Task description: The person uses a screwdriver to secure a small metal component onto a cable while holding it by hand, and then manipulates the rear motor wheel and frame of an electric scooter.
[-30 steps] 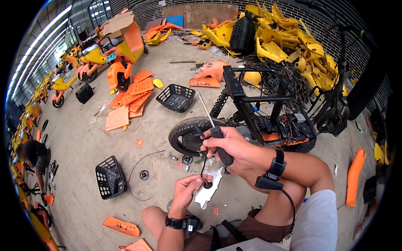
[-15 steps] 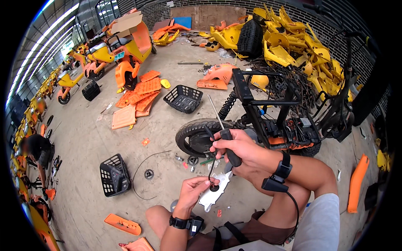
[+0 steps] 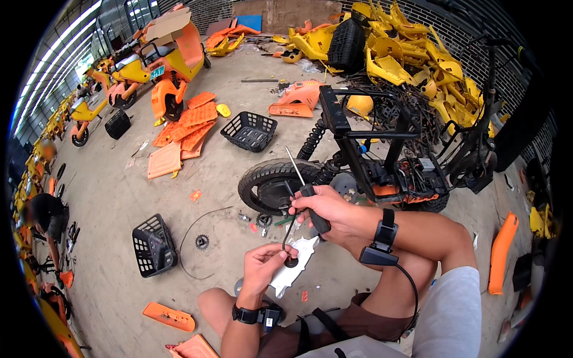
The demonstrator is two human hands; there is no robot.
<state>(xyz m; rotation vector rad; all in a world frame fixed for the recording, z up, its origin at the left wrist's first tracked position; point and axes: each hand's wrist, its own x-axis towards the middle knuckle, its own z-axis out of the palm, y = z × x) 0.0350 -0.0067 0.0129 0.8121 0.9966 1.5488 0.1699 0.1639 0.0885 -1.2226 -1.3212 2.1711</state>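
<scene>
My left hand (image 3: 262,265) is closed on a silver metal cover (image 3: 299,260) with a notched outline, its thumb and fingers near the dark round hole. A thin black cable (image 3: 289,230) rises from that hole to my right hand (image 3: 331,207). The right hand grips a screwdriver (image 3: 316,213) by its black handle, with the steel shaft pointing up and away. Its thumb and fingertips also pinch the cable's upper part. Just beyond the hands is the black rear wheel (image 3: 262,182) of a stripped scooter frame (image 3: 352,134).
Black baskets (image 3: 154,246) (image 3: 249,131) lie left and ahead. A sprocket (image 3: 202,241) and a curved cable (image 3: 182,250) are on the floor. Orange panels (image 3: 185,128) and a yellow body-panel heap (image 3: 388,59) stand farther off. Another person (image 3: 46,215) crouches far left.
The view has shifted slightly, so the surroundings sit a little farther left and mostly higher. Both hands keep their holds on the cover, cable and screwdriver.
</scene>
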